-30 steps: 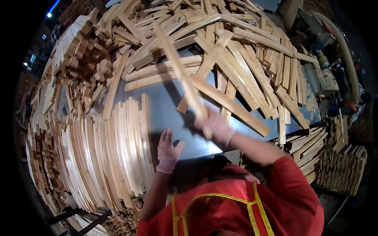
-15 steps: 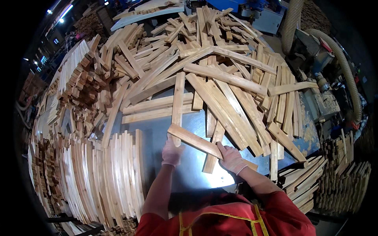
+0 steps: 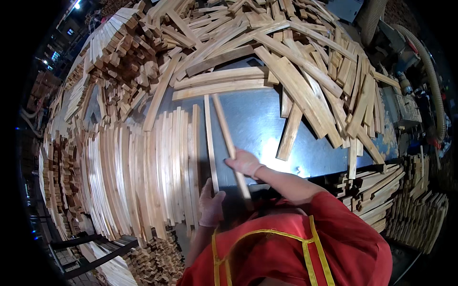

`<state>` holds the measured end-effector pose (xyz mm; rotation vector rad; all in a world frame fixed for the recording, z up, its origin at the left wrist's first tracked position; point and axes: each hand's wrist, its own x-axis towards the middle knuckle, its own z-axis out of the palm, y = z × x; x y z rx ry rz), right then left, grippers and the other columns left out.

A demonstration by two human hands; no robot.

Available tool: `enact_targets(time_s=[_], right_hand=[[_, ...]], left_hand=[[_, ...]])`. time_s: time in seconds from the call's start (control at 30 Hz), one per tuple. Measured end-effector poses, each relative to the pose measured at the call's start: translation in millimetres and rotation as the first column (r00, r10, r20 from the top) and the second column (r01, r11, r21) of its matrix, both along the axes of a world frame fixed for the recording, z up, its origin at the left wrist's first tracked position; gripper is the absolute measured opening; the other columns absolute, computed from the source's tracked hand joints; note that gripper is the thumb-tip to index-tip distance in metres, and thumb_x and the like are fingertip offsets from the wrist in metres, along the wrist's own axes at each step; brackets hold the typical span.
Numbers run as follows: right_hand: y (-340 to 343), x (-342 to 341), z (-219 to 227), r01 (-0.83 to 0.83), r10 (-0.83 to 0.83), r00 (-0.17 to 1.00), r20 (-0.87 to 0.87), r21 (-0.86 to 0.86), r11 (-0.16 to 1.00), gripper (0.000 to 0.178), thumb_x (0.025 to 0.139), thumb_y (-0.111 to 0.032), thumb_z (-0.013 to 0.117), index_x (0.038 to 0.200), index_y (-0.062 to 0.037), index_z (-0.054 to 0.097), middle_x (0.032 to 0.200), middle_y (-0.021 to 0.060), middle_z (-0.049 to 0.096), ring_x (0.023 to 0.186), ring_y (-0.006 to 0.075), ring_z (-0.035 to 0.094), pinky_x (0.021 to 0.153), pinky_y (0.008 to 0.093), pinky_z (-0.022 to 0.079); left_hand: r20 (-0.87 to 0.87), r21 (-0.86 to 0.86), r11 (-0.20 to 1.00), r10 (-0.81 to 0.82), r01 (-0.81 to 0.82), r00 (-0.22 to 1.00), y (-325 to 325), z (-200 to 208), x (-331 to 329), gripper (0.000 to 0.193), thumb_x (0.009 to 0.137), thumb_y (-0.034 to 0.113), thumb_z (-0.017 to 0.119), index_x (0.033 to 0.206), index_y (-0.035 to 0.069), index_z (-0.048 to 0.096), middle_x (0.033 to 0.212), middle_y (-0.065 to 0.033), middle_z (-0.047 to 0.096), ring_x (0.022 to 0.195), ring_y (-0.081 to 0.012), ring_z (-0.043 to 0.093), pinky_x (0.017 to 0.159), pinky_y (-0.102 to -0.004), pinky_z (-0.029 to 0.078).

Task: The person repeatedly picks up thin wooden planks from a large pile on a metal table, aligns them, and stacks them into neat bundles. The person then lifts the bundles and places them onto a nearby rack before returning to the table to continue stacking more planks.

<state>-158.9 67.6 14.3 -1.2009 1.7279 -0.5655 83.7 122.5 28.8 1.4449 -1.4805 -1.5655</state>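
Note:
My right hand (image 3: 244,163), in a pale glove, is closed around a narrow wooden slat (image 3: 223,117) that slants across the front of the metal table. Just left of it, a second slat (image 3: 210,138) stands on its thin edge, pointing away from me. My left hand (image 3: 211,206), gloved too, has its thumb and fingers around the near end of that second slat. Beside this hand is a row of slats (image 3: 162,162) packed side by side on edge. The two held slats are apart, closer at their far ends.
A large jumbled heap of slats (image 3: 305,100) covers the table's far and right side. Stacked slats (image 3: 114,52) rise at the far left. More piles (image 3: 372,195) stand low at the right, near a ribbed hose (image 3: 431,90). The bare metal tabletop (image 3: 253,114) shows in the middle.
The view has swung down and left. Both hands moved left toward the row with their slats, which were crossed flat and now stand narrow-side up. A loose slat shifted onto the right heap.

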Motion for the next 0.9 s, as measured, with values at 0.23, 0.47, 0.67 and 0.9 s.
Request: enact_targets(time_s=[0.23, 0.47, 0.67, 0.9], right_hand=[[-47.1, 43.5, -23.8, -0.440, 0.460, 0.882, 0.099, -0.176, 0.881, 0.061, 0.092, -0.048, 0.066, 0.129, 0.0011, 0.067, 0.122, 0.0321, 0.071, 0.116, 0.0481, 0.068, 0.103, 0.0513, 0.052], [-6.3, -218.8, 76.8, 0.148, -0.284, 0.576, -0.767, -0.244, 0.958, 0.069, 0.078, -0.037, 0.087, 0.130, -0.0055, 0.056, 0.115, 0.0215, 0.070, 0.111, 0.0396, 0.069, 0.096, 0.0491, 0.055], [-6.6, -292.1, 77.0, -0.011, -0.002, 0.551, -0.834, -0.009, 1.000, 0.078, 0.082, -0.032, 0.086, 0.143, -0.0076, 0.044, 0.113, 0.0216, 0.071, 0.109, 0.0397, 0.070, 0.096, 0.0495, 0.055], [-24.2, -309.5, 100.7, -0.135, 0.083, 0.963, -0.255, -0.193, 0.972, 0.066, 0.088, -0.034, 0.072, 0.141, 0.0010, 0.053, 0.129, 0.0310, 0.069, 0.119, 0.0470, 0.067, 0.102, 0.0515, 0.053]], left_hand=[[0.859, -0.380, 0.793, 0.113, 0.476, 0.499, -6.9, 9.8, 29.2, 0.088, 0.091, 0.041, 0.078, 0.160, 0.002, 0.041, 0.163, -0.0235, 0.043, 0.153, -0.0467, 0.036, 0.126, -0.0582, 0.029], [0.772, -0.474, 0.648, -0.019, 0.596, 0.635, -25.4, 17.0, -22.2, 0.082, 0.086, 0.036, 0.077, 0.154, 0.001, 0.049, 0.153, -0.0203, 0.052, 0.147, -0.0440, 0.043, 0.121, -0.0579, 0.034], [0.694, -0.445, 0.555, -0.282, 0.703, 0.662, -38.4, 10.1, -128.6, 0.077, 0.080, 0.034, 0.081, 0.144, 0.001, 0.055, 0.144, -0.0209, 0.058, 0.135, -0.0421, 0.053, 0.114, -0.0531, 0.044], [-0.583, 0.627, 0.712, 0.158, 0.317, 0.797, -61.6, -16.1, -224.9, 0.063, 0.099, 0.035, 0.074, 0.148, 0.003, 0.053, 0.141, -0.0207, 0.063, 0.123, -0.0304, 0.065, 0.106, -0.0446, 0.054]])
